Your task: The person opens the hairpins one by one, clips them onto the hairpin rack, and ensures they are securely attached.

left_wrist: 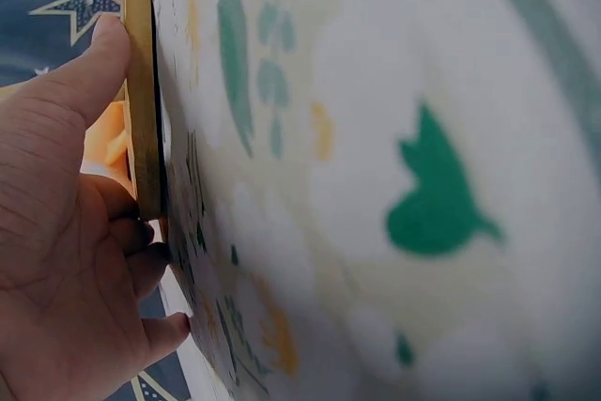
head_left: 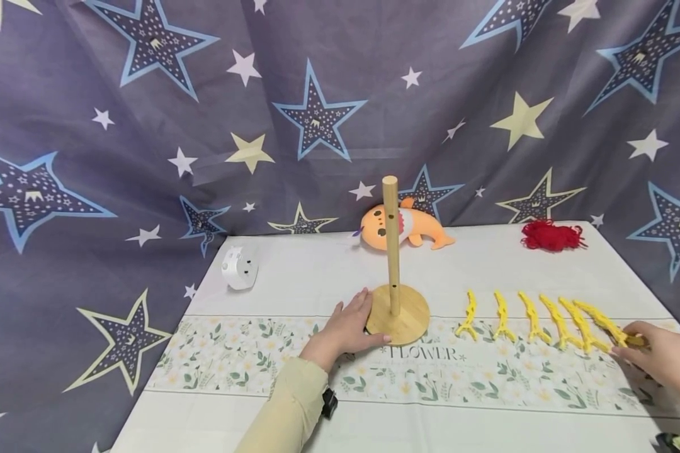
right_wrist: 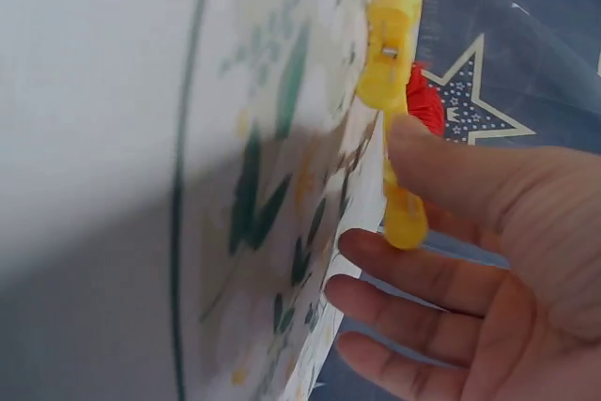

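**Stand steadied by one hand, yellow piece pinched by the other**

We see the left hand (head_left: 345,327) spread around the rim of the wooden stand (head_left: 393,251), thumb at the near edge and fingers at the left, gripping its round base. The right hand (head_left: 660,355) pinches the forked end of the rightmost yellow piece (head_left: 605,323) between thumb and a mostly hidden forefinger; its other fingers reach out loosely. Five other yellow pieces (head_left: 529,314) lie between stand and right hand. We judge that the pinch should settle squarely and the piece rise straight up, sparing its close neighbour; whether the two touch, we cannot tell. The table (head_left: 442,415) runs out just beyond the right hand, so we would favour the broad near strip, or the gap right of the base, for moving.
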The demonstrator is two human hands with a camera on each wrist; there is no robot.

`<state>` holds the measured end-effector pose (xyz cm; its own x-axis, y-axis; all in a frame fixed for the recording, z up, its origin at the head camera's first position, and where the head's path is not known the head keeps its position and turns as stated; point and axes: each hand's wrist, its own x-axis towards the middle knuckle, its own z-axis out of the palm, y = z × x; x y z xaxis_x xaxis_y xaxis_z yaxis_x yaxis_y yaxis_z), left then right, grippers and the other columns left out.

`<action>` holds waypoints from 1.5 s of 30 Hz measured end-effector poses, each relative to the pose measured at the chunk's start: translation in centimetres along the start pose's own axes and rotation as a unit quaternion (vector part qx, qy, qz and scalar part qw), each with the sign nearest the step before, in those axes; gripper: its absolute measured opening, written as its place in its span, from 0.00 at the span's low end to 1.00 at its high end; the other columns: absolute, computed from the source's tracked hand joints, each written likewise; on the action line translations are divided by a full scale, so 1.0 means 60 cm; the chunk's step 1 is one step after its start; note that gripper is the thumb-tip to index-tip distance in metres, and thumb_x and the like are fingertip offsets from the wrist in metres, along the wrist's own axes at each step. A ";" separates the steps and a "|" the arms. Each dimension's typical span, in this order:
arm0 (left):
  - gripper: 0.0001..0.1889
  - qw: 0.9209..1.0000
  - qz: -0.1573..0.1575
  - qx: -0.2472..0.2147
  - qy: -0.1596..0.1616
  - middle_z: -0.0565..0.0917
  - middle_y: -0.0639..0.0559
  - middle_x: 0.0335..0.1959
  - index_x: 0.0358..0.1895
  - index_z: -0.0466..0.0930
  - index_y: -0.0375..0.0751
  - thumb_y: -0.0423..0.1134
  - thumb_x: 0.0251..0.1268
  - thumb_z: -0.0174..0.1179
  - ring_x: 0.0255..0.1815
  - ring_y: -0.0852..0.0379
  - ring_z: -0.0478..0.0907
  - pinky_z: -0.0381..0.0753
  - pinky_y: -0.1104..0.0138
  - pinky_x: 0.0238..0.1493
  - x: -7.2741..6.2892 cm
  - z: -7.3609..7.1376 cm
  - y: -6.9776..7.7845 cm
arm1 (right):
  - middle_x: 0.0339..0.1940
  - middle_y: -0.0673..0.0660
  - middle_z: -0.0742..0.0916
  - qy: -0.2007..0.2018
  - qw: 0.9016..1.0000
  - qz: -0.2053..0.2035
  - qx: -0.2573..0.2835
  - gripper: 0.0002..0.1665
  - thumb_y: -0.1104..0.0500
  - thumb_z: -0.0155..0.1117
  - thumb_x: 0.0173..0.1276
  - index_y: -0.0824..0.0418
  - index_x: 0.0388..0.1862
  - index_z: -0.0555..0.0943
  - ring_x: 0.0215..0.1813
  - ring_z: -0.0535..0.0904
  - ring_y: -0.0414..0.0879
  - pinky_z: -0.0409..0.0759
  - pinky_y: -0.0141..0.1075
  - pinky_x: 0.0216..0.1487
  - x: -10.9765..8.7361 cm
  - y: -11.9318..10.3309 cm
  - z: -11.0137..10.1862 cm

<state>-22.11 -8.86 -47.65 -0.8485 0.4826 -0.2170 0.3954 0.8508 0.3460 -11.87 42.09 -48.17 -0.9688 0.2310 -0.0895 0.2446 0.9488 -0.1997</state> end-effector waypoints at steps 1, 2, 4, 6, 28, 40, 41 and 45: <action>0.56 1.000 -0.002 0.000 0.000 0.45 0.46 0.80 0.79 0.43 0.38 0.71 0.59 0.56 0.79 0.52 0.42 0.43 0.48 0.75 0.001 0.001 0.000 | 0.32 0.76 0.78 0.016 1.000 0.007 0.009 0.30 0.60 0.75 0.55 0.82 0.42 0.71 0.34 0.76 0.68 0.77 0.54 0.32 -0.003 -0.001 -0.001; 0.56 1.000 -0.004 -0.001 -0.001 0.45 0.46 0.80 0.79 0.42 0.38 0.71 0.58 0.56 0.79 0.52 0.42 0.43 0.48 0.75 0.001 0.001 0.000 | 0.33 0.77 0.78 0.033 0.999 0.014 0.021 0.29 0.61 0.73 0.56 0.82 0.43 0.70 0.35 0.76 0.70 0.77 0.54 0.32 -0.005 -0.002 -0.001; 0.57 1.000 -0.007 -0.003 -0.002 0.46 0.47 0.80 0.79 0.43 0.38 0.71 0.58 0.57 0.79 0.53 0.42 0.42 0.48 0.76 0.001 0.002 -0.001 | 0.37 0.80 0.77 0.072 0.996 0.017 0.045 0.27 0.63 0.70 0.60 0.82 0.45 0.68 0.39 0.75 0.74 0.76 0.57 0.33 -0.008 -0.005 0.000; 0.57 1.000 -0.011 -0.003 -0.005 0.45 0.48 0.80 0.79 0.42 0.39 0.71 0.58 0.57 0.79 0.53 0.42 0.41 0.49 0.76 0.002 0.002 -0.001 | 0.42 0.82 0.76 0.100 0.993 0.022 0.064 0.26 0.62 0.67 0.64 0.81 0.48 0.67 0.43 0.73 0.76 0.75 0.61 0.36 -0.003 -0.003 0.008; 0.56 1.000 -0.021 -0.018 -0.010 0.46 0.47 0.80 0.79 0.43 0.39 0.69 0.58 0.59 0.79 0.52 0.42 0.40 0.48 0.76 0.001 0.000 0.004 | 0.24 0.60 0.83 0.193 0.951 -0.182 0.159 0.16 0.68 0.66 0.65 0.66 0.52 0.81 0.23 0.71 0.50 0.63 0.37 0.22 -0.015 -0.194 -0.041; 0.56 0.999 -0.025 -0.020 -0.017 0.45 0.47 0.80 0.79 0.42 0.38 0.68 0.59 0.59 0.79 0.52 0.41 0.39 0.48 0.76 0.000 -0.007 0.008 | 0.14 0.47 0.76 0.227 0.932 -0.244 0.145 0.15 0.68 0.69 0.61 0.64 0.48 0.85 0.18 0.66 0.41 0.70 0.40 0.22 -0.005 -0.292 -0.015; 0.56 0.999 -0.025 -0.020 -0.018 0.45 0.47 0.80 0.79 0.41 0.38 0.68 0.59 0.59 0.79 0.52 0.40 0.39 0.49 0.76 0.000 -0.006 0.008 | 0.14 0.47 0.75 0.227 0.930 -0.249 0.145 0.15 0.68 0.69 0.62 0.64 0.49 0.85 0.18 0.66 0.40 0.69 0.40 0.21 -0.004 -0.299 -0.014; 0.56 0.999 -0.027 -0.016 -0.021 0.45 0.48 0.80 0.79 0.41 0.39 0.69 0.59 0.58 0.79 0.53 0.40 0.39 0.49 0.76 0.002 -0.003 0.006 | 0.13 0.46 0.74 0.234 0.922 -0.269 0.148 0.15 0.69 0.69 0.61 0.64 0.48 0.86 0.18 0.64 0.40 0.67 0.37 0.20 0.001 -0.328 -0.006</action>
<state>-22.13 -8.54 -47.40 -0.8521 0.4459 -0.2741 0.3386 0.8689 0.3610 -16.79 23.50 -43.88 -0.8465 -0.1235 0.5179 -0.3446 0.8685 -0.3562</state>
